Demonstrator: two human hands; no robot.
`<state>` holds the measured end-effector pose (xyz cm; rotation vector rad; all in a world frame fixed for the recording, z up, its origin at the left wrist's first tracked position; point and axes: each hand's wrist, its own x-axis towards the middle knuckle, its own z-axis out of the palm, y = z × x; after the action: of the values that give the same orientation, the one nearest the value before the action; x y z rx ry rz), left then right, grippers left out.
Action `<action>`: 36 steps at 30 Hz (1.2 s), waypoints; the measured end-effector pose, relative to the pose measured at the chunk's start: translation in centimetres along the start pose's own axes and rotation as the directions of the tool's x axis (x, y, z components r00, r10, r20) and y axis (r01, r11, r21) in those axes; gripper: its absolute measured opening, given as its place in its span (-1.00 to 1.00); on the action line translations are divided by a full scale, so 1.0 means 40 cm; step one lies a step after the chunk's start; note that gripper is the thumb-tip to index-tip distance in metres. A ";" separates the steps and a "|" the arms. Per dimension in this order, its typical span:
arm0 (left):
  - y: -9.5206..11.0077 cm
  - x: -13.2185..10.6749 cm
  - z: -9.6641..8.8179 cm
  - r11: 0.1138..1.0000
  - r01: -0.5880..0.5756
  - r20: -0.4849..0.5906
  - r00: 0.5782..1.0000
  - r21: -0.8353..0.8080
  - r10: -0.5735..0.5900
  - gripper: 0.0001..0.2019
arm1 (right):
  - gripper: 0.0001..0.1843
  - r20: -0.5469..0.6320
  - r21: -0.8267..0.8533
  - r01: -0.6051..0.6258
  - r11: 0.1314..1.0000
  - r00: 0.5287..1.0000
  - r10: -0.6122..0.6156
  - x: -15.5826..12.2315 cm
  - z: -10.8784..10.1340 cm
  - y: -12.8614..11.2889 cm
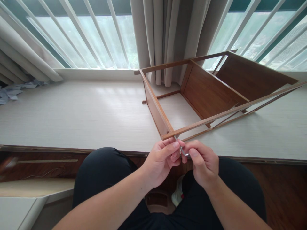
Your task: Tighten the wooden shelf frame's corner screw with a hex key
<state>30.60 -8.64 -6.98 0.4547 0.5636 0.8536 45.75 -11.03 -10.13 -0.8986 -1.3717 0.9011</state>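
A brown wooden shelf rack [213,86] lies on its side on the pale ledge, its near left corner pointing at me. At that corner a small silver hex key [182,150] meets the wooden rail, its tip against or in the underside of the joint. My left hand [164,155] is closed, thumb and fingers pinching the key's long part close to the wood. The bent end of the key is gripped between the thumb and curled fingers of my right hand [202,161]. Whether a screw sits at the tip is hidden.
The pale ledge [96,111] runs under a barred window. Grey curtains [163,38] hang behind the rack, and crumpled paper [14,91] lies at the far left. A white piece of furniture [21,210] stands at lower left. My knees press close to the ledge's front edge.
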 end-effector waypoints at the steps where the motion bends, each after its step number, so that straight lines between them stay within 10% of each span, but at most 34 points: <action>1: 0.000 0.000 0.000 1.000 -0.001 0.000 1.000 0.001 0.001 -0.78 | -0.78 -0.002 0.012 0.007 1.000 1.000 -0.007 0.000 0.000 0.000; 36: 0.005 0.000 -0.002 1.000 0.003 -0.025 1.000 0.024 -0.002 -0.79 | -0.65 0.141 0.127 -0.149 0.981 0.981 0.131 0.011 0.001 0.007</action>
<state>30.43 -8.51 -6.92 0.4657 0.5974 0.8518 45.72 -10.52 -10.22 -0.8499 -1.3526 1.1668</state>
